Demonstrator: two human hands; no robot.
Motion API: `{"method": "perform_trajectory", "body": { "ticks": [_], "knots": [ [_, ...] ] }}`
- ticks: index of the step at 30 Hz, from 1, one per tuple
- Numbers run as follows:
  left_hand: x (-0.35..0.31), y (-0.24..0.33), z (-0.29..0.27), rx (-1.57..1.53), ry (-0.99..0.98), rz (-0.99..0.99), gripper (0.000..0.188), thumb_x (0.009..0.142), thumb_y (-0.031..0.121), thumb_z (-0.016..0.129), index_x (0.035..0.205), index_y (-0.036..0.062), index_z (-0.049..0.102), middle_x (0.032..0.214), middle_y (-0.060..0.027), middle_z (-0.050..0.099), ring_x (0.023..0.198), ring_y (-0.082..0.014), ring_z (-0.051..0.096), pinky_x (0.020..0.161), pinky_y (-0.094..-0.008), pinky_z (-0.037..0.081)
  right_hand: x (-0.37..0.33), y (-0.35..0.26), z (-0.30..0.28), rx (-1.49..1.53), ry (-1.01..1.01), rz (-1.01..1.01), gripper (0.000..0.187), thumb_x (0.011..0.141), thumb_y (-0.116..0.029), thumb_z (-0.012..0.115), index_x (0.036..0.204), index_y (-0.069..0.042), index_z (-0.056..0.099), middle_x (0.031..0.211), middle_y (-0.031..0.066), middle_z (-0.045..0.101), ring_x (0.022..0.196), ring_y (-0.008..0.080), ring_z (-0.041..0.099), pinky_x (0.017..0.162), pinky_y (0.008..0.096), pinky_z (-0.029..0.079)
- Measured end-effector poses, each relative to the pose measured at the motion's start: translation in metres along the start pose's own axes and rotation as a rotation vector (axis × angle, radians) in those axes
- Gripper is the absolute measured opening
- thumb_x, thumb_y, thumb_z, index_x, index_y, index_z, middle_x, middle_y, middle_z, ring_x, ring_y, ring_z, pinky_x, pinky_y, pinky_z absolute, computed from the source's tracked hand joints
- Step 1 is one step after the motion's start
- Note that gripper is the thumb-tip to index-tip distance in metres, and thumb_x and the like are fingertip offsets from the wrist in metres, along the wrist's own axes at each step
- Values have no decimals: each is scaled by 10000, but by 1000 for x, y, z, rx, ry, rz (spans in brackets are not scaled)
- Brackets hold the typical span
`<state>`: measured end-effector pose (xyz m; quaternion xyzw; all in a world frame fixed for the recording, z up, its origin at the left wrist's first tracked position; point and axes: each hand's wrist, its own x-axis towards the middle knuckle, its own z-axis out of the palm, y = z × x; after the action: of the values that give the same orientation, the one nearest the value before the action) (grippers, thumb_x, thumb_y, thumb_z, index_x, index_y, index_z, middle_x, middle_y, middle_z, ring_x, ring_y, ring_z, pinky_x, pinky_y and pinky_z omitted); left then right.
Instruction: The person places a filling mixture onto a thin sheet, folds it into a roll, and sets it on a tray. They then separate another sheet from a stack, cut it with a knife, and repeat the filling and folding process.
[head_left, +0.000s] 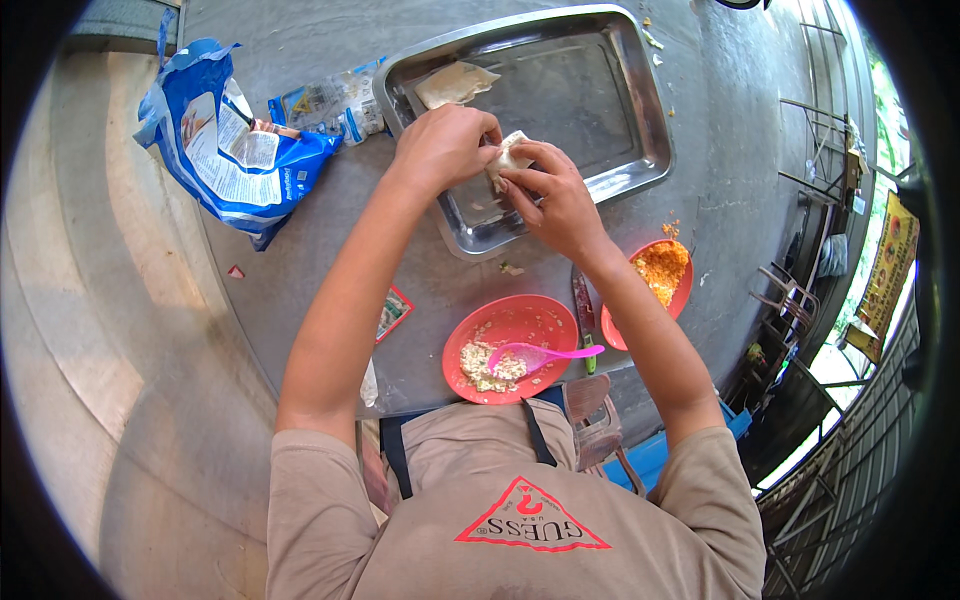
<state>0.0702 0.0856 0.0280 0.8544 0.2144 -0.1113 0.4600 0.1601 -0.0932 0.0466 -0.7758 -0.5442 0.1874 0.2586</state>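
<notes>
Both my hands hold a small folded pastry wrapper (509,163) above the near part of a rectangular steel tray (575,110). My left hand (445,147) pinches its left side with bent fingers. On the other side, the fingers and thumb of my right hand (556,203) press around it. Whatever may be inside the wrapper is hidden. Another pale, flat folded wrapper (455,85) lies in the tray's far left corner. Closer to my body sits a red plate (556,318) with crumbly whitish filling (490,367) and a pink spoon (540,354) resting in it.
Partly behind my right forearm, a second red plate (683,300) bears orange filling (660,268). A green-handled knife (583,315) lies between the plates. Left of the tray are a blue plastic bag (235,160) and a clear wrapper (335,106). A red-edged packet (395,312) lies near my left forearm.
</notes>
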Motion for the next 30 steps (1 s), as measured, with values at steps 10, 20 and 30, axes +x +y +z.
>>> {"method": "perform_trajectory", "body": {
  "ticks": [10, 20, 30],
  "knots": [
    [-1, 3, -2, 28, -25, -11, 190, 824, 242, 687, 987, 168, 751, 950, -64, 738, 927, -267, 692, 801, -401, 549, 0, -9, -13, -288, -139, -150, 268, 797, -110, 685, 1063, -80, 677, 1224, 148, 581, 1195, 328, 548, 1051, 458, 416],
    [1, -2, 0, 4, -19, 30, 224, 843, 242, 675, 1003, 99, 741, 913, -108, 734, 880, -288, 690, 783, -386, 534, 1, -3, -5, -458, -157, -243, 344, 798, -69, 635, 1141, -70, 658, 1249, 152, 608, 1216, 331, 561, 1035, 445, 443],
    [-14, -1, -20, -390, 69, 52, 298, 937, 181, 595, 1183, 30, 666, 1059, -154, 706, 966, -226, 670, 865, -333, 503, 16, 9, -27, 785, -56, 523, 229, 969, -110, 615, 1156, 15, 652, 1030, 87, 714, 892, 132, 654, 831, 245, 511]
  ]
}}
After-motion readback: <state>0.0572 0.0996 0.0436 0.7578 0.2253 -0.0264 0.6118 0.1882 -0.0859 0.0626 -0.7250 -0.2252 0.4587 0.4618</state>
